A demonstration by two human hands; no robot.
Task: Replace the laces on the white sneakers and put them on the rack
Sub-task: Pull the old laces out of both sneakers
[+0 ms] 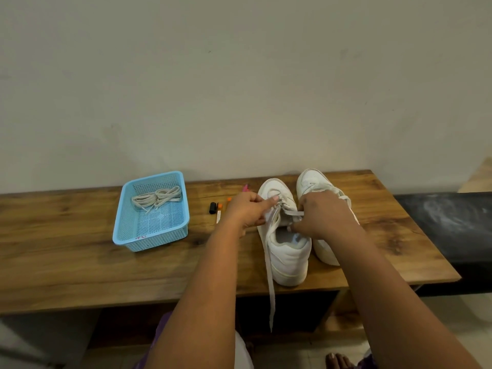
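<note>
Head view: a wooden desk (80,262) runs across the lower half of the frame against a plain pale wall. Right of centre stand two white sneakers, toes toward the wall. The nearer sneaker (288,251) is just left of the farther sneaker (316,187), the two almost touching side by side.

The left hand (246,211) is curled, its thumb and forefinger pinching the old lace (271,275) at the upper eyelets of the nearer sneaker. The right hand (323,214) is curled too, fingers closed on a short stretch of the same lace that crosses the shoe's tongue (the fingertips themselves are hidden behind the knuckles). One loose end of the lace trails down the left side of the shoe and hangs over the desk's front edge, toward the bottom centre of the frame.

At centre left sits a blue plastic basket (125,222) holding a bundle of cream-coloured laces (157,198) in its far half. Between the basket and the left hand lie a few small things: a black cap (213,208), orange-tipped markers (219,213) and something pink (245,187) near the wall, too small to make out.

At lower right a bare foot (339,361) shows on the tiled floor.
</note>
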